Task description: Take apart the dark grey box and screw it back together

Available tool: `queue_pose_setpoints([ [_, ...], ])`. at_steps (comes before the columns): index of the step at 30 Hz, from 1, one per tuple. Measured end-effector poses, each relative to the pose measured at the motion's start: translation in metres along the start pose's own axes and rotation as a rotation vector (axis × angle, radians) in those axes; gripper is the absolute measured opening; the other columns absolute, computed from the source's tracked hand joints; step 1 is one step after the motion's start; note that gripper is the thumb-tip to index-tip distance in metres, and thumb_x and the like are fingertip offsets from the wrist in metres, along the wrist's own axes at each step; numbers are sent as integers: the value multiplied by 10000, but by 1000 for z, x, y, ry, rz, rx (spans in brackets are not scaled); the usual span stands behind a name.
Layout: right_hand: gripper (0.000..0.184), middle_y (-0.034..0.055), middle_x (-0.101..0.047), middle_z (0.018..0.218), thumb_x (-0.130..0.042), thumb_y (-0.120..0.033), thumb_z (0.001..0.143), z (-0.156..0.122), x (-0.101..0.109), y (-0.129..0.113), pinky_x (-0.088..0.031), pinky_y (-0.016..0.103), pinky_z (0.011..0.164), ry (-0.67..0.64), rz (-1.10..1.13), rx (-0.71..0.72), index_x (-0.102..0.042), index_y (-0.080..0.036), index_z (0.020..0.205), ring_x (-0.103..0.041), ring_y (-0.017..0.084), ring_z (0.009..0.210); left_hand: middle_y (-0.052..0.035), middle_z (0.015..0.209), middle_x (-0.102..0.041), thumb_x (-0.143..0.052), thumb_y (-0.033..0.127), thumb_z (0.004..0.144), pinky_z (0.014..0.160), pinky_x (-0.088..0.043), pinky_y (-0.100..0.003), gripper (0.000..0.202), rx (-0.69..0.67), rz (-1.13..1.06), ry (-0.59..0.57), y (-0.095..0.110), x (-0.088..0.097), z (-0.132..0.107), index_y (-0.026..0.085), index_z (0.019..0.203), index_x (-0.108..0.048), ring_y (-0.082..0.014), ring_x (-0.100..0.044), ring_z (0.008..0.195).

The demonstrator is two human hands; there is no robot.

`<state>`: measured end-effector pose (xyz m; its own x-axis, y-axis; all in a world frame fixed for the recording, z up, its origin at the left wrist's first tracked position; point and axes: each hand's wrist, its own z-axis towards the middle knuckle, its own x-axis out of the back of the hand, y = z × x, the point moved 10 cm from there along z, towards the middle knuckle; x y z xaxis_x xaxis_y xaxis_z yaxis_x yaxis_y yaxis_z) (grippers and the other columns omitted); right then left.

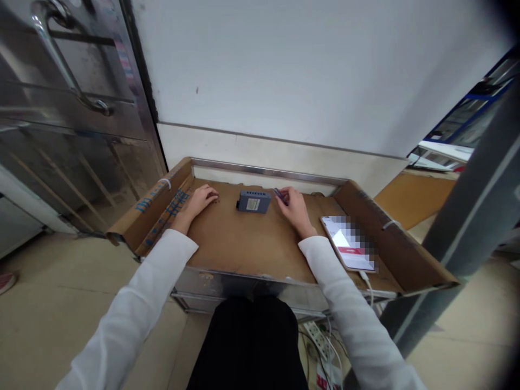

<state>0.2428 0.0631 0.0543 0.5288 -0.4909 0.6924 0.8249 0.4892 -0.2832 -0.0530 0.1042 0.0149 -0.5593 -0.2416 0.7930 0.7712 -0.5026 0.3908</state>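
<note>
A small blue-grey metal box [254,202] with a row of vent slots and a pale label stands on the cardboard-lined table [239,238], between my hands. To its left, my left hand [199,200] rests on the cardboard with fingers bent and close together. Small dark bits [217,200] lie at those fingertips; what they are, and whether the fingers pinch one, is too small to make out. My right hand [293,208], just right of the box, is closed around a slim dark purple object [280,195]. Its far end points toward the box, and the fingers hide the rest.
A phone [349,244] with a lit screen lies right of my right forearm, its white cable [368,281] running off the front edge. Cardboard side walls [385,238] rise left and right. A white wall stands behind, a grey post [459,233] at right, and a power strip [319,338] below.
</note>
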Motion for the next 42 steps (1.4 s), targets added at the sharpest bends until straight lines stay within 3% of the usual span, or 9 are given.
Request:
queue_pose_setpoints([
  [7,419,114,-672,1151,-456,-281,899,-1,-8,-8,-422,412,899,-93,-9,57,-512,-173,1299,-563,261,981,-46,824,-622,-595,254,826,765,-460,-285,117,23,-34,9,3,3,1,163,792,-660,-166,-588,774],
  [12,444,133,-651,1088,-396,-262,919,-1,-11,-13,-429,449,936,-102,33,71,-487,-172,1345,-555,263,1011,-46,816,-663,-638,327,806,748,-458,-282,166,119,-243,113,11,10,0,165,811,-672,-162,-595,757],
  [16,392,119,-605,1080,-411,-289,933,1,5,-22,-473,399,906,30,169,52,-513,-204,1302,-586,224,1002,-19,695,-641,-725,446,712,672,-457,-268,317,295,-700,152,10,3,1,143,773,-654,-136,-572,651],
  [19,248,101,-607,1040,-476,-292,919,0,30,-34,-501,360,856,212,255,88,-596,-210,1120,-605,196,962,-17,732,-637,-784,487,637,678,-459,-236,407,327,-1083,153,21,0,2,129,765,-638,-98,-561,660],
  [24,142,58,-661,990,-584,-292,867,-6,62,-50,-499,385,888,472,423,41,-588,-238,999,-621,186,966,17,669,-558,-814,475,629,528,-408,-154,423,297,-1418,-4,53,-7,0,129,687,-579,-43,-475,563],
  [27,148,40,-673,997,-547,-339,890,-2,54,-58,-534,328,765,525,760,-113,-533,-240,1000,-653,142,827,30,630,-522,-823,479,621,480,-380,-134,444,266,-1485,-79,64,-12,-1,132,674,-552,-31,-440,524],
  [31,188,-3,-643,789,-467,-414,918,10,31,-72,-469,241,542,624,1126,-288,-477,-227,898,-537,75,536,25,612,-514,-830,458,619,454,-362,-141,449,271,-1459,-164,70,-20,-3,133,628,-519,-31,-430,500],
  [37,255,-6,-609,721,-488,-491,877,35,10,-94,-414,234,484,502,1249,-242,-465,-237,879,-539,88,548,19,590,-505,-756,328,708,432,-337,-154,369,302,-1407,-192,69,-24,-5,148,575,-463,-44,-432,492],
  [42,240,-15,-603,708,-521,-470,862,35,10,-96,-395,232,468,467,1312,-216,-471,-236,871,-514,79,515,17,578,-507,-742,313,686,434,-320,-162,323,284,-1421,-212,69,-26,-4,145,576,-489,-45,-429,486],
])
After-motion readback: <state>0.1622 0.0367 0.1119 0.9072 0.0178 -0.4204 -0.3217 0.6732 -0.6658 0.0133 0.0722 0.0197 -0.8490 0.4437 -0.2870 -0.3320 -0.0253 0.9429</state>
